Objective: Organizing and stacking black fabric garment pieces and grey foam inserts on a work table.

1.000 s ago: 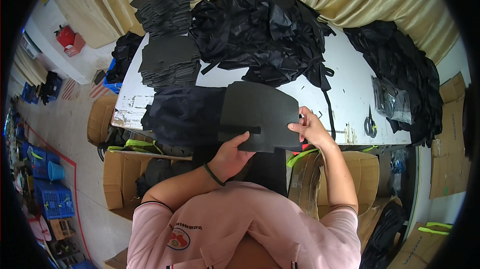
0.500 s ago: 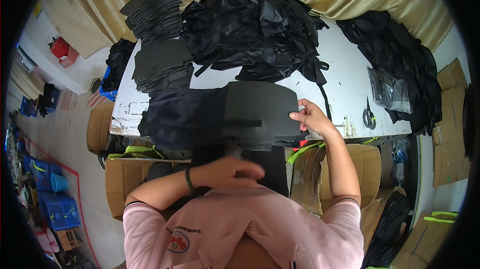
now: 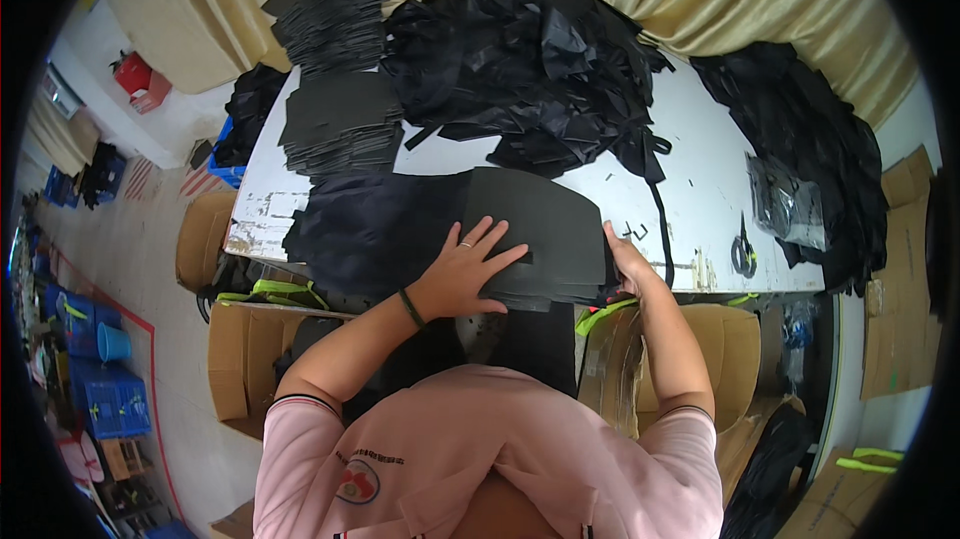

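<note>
A stack of flat black cut panels lies at the near edge of the white table. My left hand rests flat on top of the stack with fingers spread. My right hand grips the stack's right edge. Dark fabric is spread on the table just left of the stack.
Two taller stacks of black panels stand at the table's far left. A heap of black straps and fabric fills the back middle, another pile the right. Scissors lie at the near right. Cardboard boxes stand below the table.
My left hand came up from my lap onto the top of the panel stack and now presses it flat. The right hand stays at the stack's right edge.
</note>
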`<action>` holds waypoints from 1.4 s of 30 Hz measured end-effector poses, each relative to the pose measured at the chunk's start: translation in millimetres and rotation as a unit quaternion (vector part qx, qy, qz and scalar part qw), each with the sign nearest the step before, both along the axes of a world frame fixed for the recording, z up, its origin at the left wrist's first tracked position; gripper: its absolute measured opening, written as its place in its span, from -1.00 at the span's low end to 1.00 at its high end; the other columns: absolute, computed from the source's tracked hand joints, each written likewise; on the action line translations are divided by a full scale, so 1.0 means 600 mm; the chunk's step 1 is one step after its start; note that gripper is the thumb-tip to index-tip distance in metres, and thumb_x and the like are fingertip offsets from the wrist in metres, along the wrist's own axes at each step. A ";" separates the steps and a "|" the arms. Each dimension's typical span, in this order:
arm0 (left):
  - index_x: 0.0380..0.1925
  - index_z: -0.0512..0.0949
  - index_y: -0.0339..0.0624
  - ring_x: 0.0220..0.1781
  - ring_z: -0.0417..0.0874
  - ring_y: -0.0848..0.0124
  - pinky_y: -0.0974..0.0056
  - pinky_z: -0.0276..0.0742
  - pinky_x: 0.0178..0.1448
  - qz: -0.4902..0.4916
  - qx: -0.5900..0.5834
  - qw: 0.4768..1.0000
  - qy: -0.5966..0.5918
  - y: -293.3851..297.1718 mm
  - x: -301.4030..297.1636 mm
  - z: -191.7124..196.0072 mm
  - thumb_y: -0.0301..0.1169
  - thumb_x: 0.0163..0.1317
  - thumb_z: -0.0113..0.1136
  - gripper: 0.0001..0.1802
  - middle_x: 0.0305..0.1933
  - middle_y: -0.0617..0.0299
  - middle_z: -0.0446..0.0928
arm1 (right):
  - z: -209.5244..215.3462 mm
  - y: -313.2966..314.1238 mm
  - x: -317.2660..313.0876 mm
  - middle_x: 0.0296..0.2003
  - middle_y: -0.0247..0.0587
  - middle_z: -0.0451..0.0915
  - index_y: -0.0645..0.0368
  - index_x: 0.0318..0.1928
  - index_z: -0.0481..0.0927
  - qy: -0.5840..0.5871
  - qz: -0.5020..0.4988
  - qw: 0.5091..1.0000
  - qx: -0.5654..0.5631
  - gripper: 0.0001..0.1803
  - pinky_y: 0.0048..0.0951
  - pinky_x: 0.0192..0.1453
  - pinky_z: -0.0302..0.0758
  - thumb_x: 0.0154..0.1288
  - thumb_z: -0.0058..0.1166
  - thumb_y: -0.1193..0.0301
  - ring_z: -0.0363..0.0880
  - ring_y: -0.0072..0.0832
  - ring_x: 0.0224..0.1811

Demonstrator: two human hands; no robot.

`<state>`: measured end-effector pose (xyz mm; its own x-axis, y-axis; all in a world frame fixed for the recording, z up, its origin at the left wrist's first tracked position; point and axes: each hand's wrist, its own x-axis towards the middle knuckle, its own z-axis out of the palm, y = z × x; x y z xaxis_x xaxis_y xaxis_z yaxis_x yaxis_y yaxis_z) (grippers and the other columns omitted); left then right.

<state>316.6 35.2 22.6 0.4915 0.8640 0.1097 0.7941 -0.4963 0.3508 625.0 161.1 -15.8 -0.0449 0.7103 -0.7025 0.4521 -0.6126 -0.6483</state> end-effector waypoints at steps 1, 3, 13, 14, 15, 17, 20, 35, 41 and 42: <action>0.40 0.17 0.23 0.53 -0.05 -0.10 -0.40 -0.04 0.39 -0.006 -0.004 1.000 -0.004 0.001 0.002 -0.001 0.09 -0.06 0.39 0.00 0.51 -0.04 -0.01 | -0.002 -0.004 0.004 -0.15 -0.17 0.55 0.28 0.13 0.46 0.061 -0.025 0.998 -0.020 -0.14 -0.33 -0.08 0.46 0.31 -0.21 -0.32 0.50 -0.41 -0.13; 0.41 0.17 0.24 0.53 -0.06 -0.09 -0.39 -0.05 0.40 -0.014 -0.012 1.000 -0.009 0.001 0.001 0.000 0.08 -0.05 0.38 -0.01 0.51 -0.03 -0.03 | -0.001 -0.004 0.001 0.02 -0.06 0.56 0.29 0.22 0.41 0.117 -0.043 0.991 -0.041 -0.10 -0.27 0.07 0.48 0.30 -0.22 -0.33 0.53 -0.31 0.04; 0.41 0.16 0.24 0.53 -0.06 -0.09 -0.40 -0.09 0.41 -0.006 -0.004 0.999 -0.040 -0.004 -0.008 -0.009 0.02 -0.10 0.44 0.03 0.51 -0.07 -0.02 | 0.058 -0.027 -0.015 0.29 0.00 0.36 0.22 0.33 0.30 0.184 -0.054 0.979 -0.063 0.00 -0.17 0.34 0.31 0.23 -0.26 -0.41 0.33 -0.21 0.32; 0.41 0.16 0.25 0.54 -0.08 -0.08 -0.39 -0.08 0.41 -0.007 -0.006 0.999 -0.033 -0.003 -0.008 -0.009 0.03 -0.09 0.43 0.02 0.51 -0.05 -0.04 | 0.049 -0.027 -0.005 0.29 0.01 0.35 0.21 0.33 0.30 0.231 -0.059 0.968 -0.075 0.01 -0.15 0.34 0.31 0.19 -0.18 -0.41 0.34 -0.19 0.31; 0.41 0.16 0.25 0.54 -0.10 -0.07 -0.38 -0.08 0.42 -0.008 -0.008 1.000 -0.026 -0.002 -0.009 -0.009 0.05 -0.08 0.42 0.02 0.52 -0.04 -0.06 | 0.041 -0.028 0.002 0.29 0.01 0.35 0.20 0.34 0.29 0.277 -0.064 0.955 -0.088 0.02 -0.12 0.33 0.31 0.16 -0.09 -0.40 0.34 -0.17 0.31; 0.41 0.16 0.26 0.54 -0.10 -0.07 -0.37 -0.09 0.42 -0.006 -0.008 1.000 -0.029 -0.004 -0.009 -0.011 0.05 -0.08 0.42 0.01 0.51 -0.04 -0.05 | 0.030 -0.035 0.004 0.27 0.02 0.37 0.20 0.33 0.30 0.282 -0.052 0.955 -0.074 -0.02 -0.13 0.29 0.37 0.15 0.02 -0.33 0.38 -0.18 0.28; 0.40 0.17 0.24 0.54 -0.10 -0.07 -0.37 -0.11 0.43 0.003 -0.013 0.999 -0.039 -0.008 -0.012 -0.014 0.05 -0.07 0.41 0.00 0.51 -0.05 -0.04 | 0.055 -0.046 -0.026 0.20 0.03 0.43 0.21 0.30 0.34 0.250 -0.029 0.967 -0.044 -0.11 -0.19 0.17 0.48 0.13 0.21 -0.14 0.45 -0.20 0.21; 0.28 0.30 -0.16 0.35 0.35 0.28 0.03 0.19 0.39 0.266 -0.371 0.253 -0.853 -0.167 -0.050 -0.182 0.29 0.26 -0.06 -0.16 0.37 0.10 0.31 | 0.013 -0.126 0.002 0.04 -0.11 0.52 0.23 0.23 0.36 0.191 -0.105 0.975 0.040 -0.24 -0.27 0.09 0.52 0.08 0.31 0.13 0.51 -0.25 0.06; 0.15 0.45 -0.16 0.21 0.48 0.22 0.07 0.35 0.29 0.204 -0.158 0.159 -0.953 -0.125 -0.097 -0.200 -0.18 0.25 0.27 -0.48 0.19 0.17 0.50 | 0.071 -0.189 0.030 0.18 -0.11 0.39 0.09 0.39 0.17 0.111 -0.061 0.985 0.117 -0.11 -0.32 0.06 0.55 0.07 0.25 0.18 0.48 -0.24 0.09; 0.15 0.45 -0.16 0.21 0.48 0.22 0.07 0.35 0.29 0.209 -0.148 0.155 -0.954 -0.133 -0.111 -0.212 -0.18 0.25 0.27 -0.48 0.19 0.17 0.50 | 0.091 -0.201 0.017 0.19 -0.10 0.37 0.07 0.41 0.14 0.089 -0.042 0.988 0.120 -0.08 -0.35 0.03 0.55 0.04 0.25 0.19 0.47 -0.24 0.10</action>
